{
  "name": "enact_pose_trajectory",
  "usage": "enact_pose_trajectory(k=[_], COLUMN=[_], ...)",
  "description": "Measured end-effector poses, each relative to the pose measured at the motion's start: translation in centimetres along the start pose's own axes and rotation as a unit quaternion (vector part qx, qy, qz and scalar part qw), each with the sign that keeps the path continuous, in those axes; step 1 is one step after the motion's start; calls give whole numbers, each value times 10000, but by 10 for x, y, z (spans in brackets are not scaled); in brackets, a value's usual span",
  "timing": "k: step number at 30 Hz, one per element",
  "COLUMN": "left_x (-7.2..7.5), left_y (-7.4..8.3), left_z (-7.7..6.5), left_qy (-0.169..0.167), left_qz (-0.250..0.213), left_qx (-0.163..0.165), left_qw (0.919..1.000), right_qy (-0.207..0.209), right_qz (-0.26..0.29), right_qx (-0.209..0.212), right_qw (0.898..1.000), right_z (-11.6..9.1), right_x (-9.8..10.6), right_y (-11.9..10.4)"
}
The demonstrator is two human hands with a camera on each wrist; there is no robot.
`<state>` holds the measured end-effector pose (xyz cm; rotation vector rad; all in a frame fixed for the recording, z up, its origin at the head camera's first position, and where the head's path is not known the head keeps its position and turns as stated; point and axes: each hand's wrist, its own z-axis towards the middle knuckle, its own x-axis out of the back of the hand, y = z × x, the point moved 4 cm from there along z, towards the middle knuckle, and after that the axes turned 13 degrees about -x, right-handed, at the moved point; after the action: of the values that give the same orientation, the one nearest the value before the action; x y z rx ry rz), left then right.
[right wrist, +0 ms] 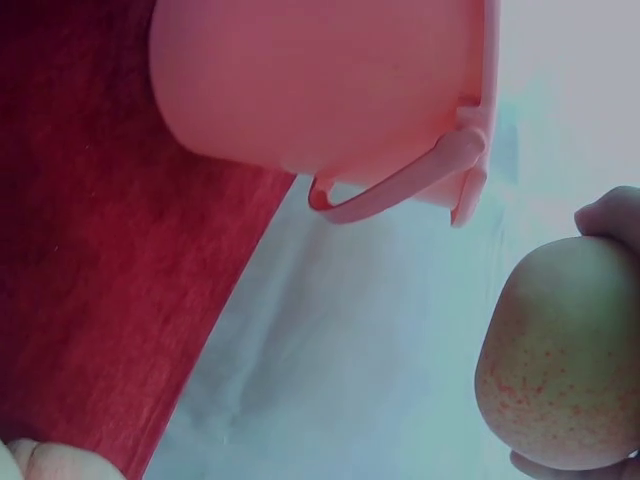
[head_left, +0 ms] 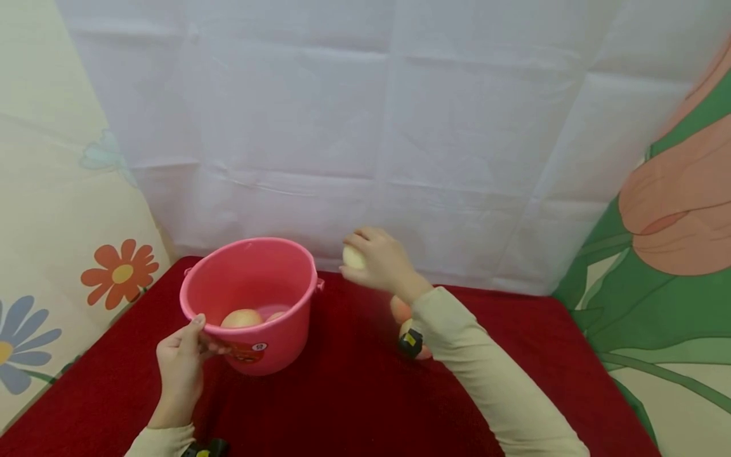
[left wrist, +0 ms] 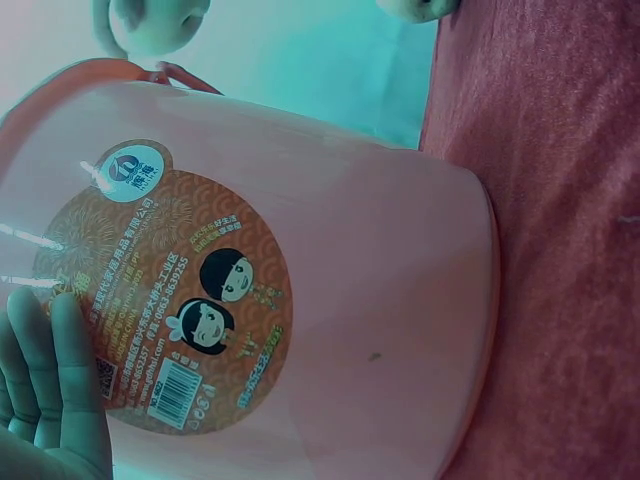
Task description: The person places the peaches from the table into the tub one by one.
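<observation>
A pink plastic bucket point(head_left: 294, 336) stands at the left of the red cloth, its mouth tipped slightly toward me. My left hand point(head_left: 181, 362) grips its near rim, thumb over the edge and fingers flat against the outside by the round label point(left wrist: 205, 310). Inside the bucket lies a peach-coloured round fruit point(head_left: 242, 318), with part of another beside it. To the right of the bucket and about level with its rim, my right hand point(head_left: 379, 257) holds a pale yellow fruit with red specks point(right wrist: 565, 350), fingers and thumb around its sides.
Several more fruits, among them an orange-pink one point(head_left: 400, 309), sit on the red cloth point(head_left: 354, 387), partly hidden behind my right forearm. The bucket's handle point(right wrist: 400, 190) hangs at its far side. A white sheet point(head_left: 342, 127) rises behind the table, between flower-patterned hangings.
</observation>
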<state>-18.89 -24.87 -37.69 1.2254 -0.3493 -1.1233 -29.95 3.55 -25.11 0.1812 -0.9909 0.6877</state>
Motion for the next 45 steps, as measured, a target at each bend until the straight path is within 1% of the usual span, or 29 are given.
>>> enact_pose_trajectory(k=[3, 4, 10, 14, 19, 25, 31, 34, 38, 45], left_x=[0, -1, -2, -1, -1, -2, -2, -2, -2, 0], left_y=[1, 1, 4, 3, 2, 2, 2, 2, 2, 1], left_z=[0, 0, 0, 1, 1, 1, 0, 0, 0, 1], left_qy=[108, 160, 209, 216, 217, 201, 151, 108, 124, 213], left_qz=[-24, 56, 95, 104, 84, 54, 16, 54, 79, 130], left_qx=[60, 146, 322, 342, 353, 359, 232, 178, 233, 310], left_qw=[9999, 9997, 9992, 9991, 9991, 9991, 9996, 9998, 9996, 9992], right_qy=[-1, -18, -194, -302, -338, -455, -544, -517, -540, -754], right_qz=[32, 66, 119, 67, 56, -32, 18, 83, 189, 197], right_qx=[1, -14, -138, -103, -21, 64, 191, 250, 293, 362], right_qw=[10000, 10000, 9996, 9995, 9994, 9989, 9983, 9983, 9979, 9963], right_z=[4, 5, 12, 17, 22, 25, 26, 28, 30, 33], right_x=[-1, -1, -4, -7, -9, -17, -22, -25, -31, -45], right_y=[-6, -8, -20, -30, -43, -55, -69, -76, -84, -97])
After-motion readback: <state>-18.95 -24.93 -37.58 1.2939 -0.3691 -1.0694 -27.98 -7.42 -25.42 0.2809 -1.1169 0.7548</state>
